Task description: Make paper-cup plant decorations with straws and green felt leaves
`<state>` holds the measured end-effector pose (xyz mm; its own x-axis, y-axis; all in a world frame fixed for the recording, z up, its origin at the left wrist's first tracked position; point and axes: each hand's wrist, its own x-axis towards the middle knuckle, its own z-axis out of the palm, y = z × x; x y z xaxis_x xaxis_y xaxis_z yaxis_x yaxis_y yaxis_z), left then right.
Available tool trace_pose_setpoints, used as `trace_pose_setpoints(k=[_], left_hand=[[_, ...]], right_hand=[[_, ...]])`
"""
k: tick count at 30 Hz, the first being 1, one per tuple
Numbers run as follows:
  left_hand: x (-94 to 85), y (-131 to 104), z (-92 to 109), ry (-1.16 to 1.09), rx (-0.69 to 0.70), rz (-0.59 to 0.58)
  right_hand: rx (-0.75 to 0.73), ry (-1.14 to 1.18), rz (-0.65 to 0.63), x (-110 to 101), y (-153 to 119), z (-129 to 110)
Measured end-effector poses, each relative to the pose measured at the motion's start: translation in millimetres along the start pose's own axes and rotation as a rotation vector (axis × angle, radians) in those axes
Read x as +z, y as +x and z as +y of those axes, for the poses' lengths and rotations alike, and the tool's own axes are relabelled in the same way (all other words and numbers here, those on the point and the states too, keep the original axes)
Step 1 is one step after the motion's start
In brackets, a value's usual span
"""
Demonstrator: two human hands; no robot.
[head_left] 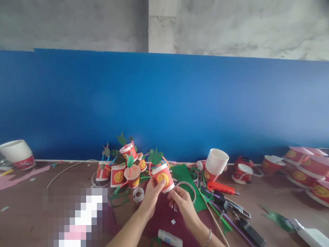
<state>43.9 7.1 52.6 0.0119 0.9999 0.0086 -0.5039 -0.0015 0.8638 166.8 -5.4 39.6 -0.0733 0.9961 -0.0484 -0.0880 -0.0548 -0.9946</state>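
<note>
My left hand (150, 195) is closed around a red and white paper cup (162, 177) with a yellow round emblem, its thumb on the front. The cup tilts slightly. A green cut-paper piece (155, 156) and orange strips stand up out of its top. At the cup's lower right edge, my right hand (183, 202) has its fingers curled and pinching the base; the fingertips are partly hidden. Left of the cup stand several similar decorated cups, among them one with an orange inside (132, 177). A roll of tape (138, 194) lies nearby.
Right of my hands are a green sheet (185, 169), a tape ring (192, 192), a stack of white-topped cups (216, 163), an orange cutter (221, 187), keys and scissors (282, 223). A glue tube (170, 238) lies in front. A blue panel (164, 103) stands behind the table.
</note>
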Motion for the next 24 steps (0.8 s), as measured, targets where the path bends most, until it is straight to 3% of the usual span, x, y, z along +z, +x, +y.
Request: trace_pose_setpoints(k=[7,12,19,24], left_hand=[[-1.7,-4,-7,0.054,0.0,-0.122],[-3.7,-1,-5,0.091,0.064,-0.052],[-3.4,-3,-7,0.152,-0.012,-0.139],[-5.5,0,-4,0.17,0.04,-0.085]], right_hand=[[0.033,0.062,0.014,0,1,7],[0.051,0.082,-0.018,-2,3,16],[0.034,0.109,0.004,-1,3,16],[0.059,0.106,-0.011,0,3,17]])
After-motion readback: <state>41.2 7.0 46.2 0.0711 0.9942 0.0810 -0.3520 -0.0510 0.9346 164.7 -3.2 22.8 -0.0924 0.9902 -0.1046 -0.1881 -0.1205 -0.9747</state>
